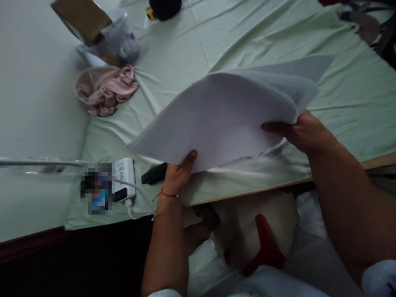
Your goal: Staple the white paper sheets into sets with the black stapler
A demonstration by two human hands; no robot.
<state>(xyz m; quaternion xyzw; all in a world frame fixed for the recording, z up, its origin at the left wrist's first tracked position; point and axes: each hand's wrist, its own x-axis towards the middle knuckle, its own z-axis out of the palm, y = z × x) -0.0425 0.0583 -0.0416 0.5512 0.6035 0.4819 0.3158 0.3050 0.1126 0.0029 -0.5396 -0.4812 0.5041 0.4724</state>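
Observation:
Large white sheets of paper (222,115) are held up in front of me above the bed or table edge, bent into a curve. My left hand (179,175) grips their lower left edge, thumb on top, with a red string bracelet on the wrist. At the right edge my right hand (301,130) pinches the sheets, its thumb lying across the near face. Behind the front sheet further layers fan out, with faint dark print on one. The fingers under the paper are hidden. Close to my left hand lies a black object (154,173), partly covered by it.
A pale green cloth (349,103) covers the surface. At the left lie a white power bank or adapter (126,175) with cables, crumpled pink fabric (113,90), and a plastic bag (120,43) beside a brown box (82,20). A black item (165,8) sits at the back.

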